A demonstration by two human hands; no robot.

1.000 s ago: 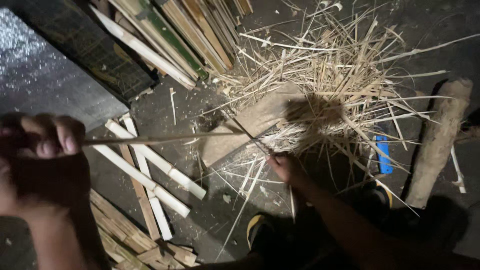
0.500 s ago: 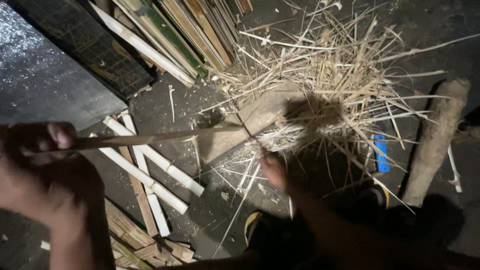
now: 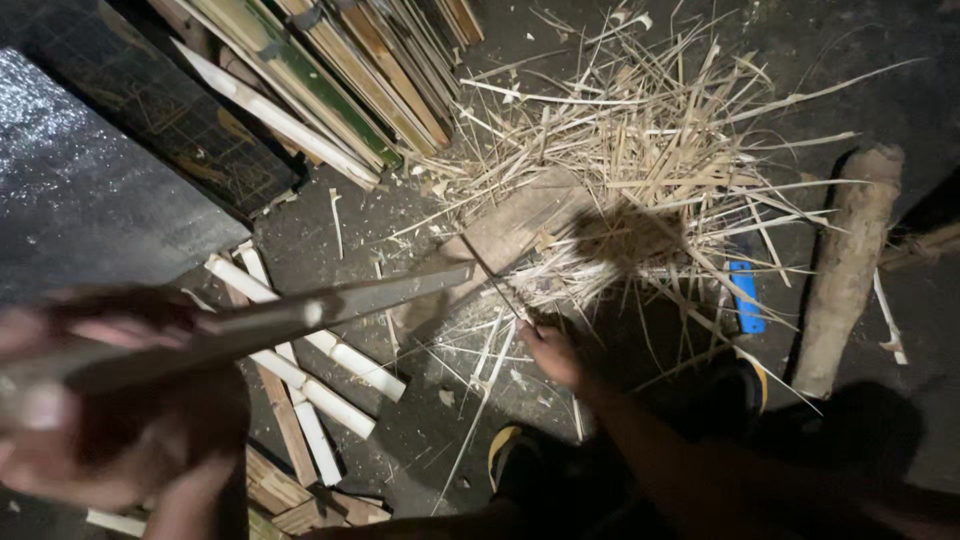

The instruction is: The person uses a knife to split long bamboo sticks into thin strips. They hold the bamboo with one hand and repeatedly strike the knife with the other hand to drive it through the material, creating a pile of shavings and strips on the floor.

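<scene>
My left hand [image 3: 110,400] is close to the camera and blurred, closed around the near end of a long flat bamboo strip [image 3: 340,305]. The strip runs up and to the right, and its far tip sits over a pale wooden block [image 3: 520,230] on the ground. My right hand [image 3: 550,355] is lower, just right of the strip's tip. It grips a thin dark blade [image 3: 492,290] that slants up to meet the tip.
A heap of bamboo shavings [image 3: 650,150] covers the ground behind the block. A thick log [image 3: 845,270] lies at right, with a blue object [image 3: 745,295] beside it. Stacked bamboo slats [image 3: 330,80] and a dark board [image 3: 130,130] are top left. Pale split pieces [image 3: 330,400] lie below, and my shoe [image 3: 505,455] near the bottom.
My left hand has come nearer the camera and lower, so the strip now tilts up toward the block. The right hand has stayed by the strip's tip, shifting only slightly.
</scene>
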